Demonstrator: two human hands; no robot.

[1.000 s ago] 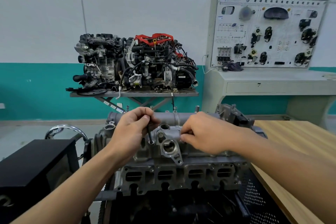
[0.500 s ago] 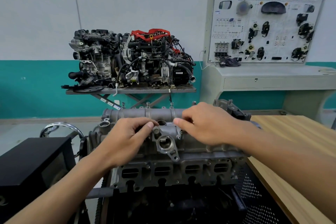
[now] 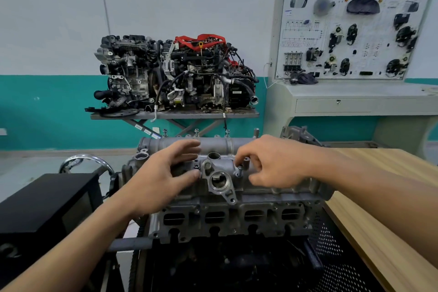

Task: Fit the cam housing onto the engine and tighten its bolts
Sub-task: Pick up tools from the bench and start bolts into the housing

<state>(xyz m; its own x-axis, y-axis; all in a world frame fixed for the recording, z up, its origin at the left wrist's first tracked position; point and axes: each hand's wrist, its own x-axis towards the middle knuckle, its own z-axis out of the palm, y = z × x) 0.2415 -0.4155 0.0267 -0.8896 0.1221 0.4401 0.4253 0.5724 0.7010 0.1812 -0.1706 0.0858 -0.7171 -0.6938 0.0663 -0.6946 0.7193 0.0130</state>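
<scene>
Teal-and-white workshop wall at the back; up front, the left hand (image 3: 163, 173) is open, fingers spread, over the cam housing (image 3: 220, 146), which sits on top of the engine (image 3: 225, 218). The right hand (image 3: 272, 163) is loosely curled and grips nothing; a bolt (image 3: 239, 170) stands upright in the housing just below its forefinger. Right of that hand lies a wooden bench (image 3: 379, 197); beyond both hands, a second engine (image 3: 175, 73) sits on a stand.
</scene>
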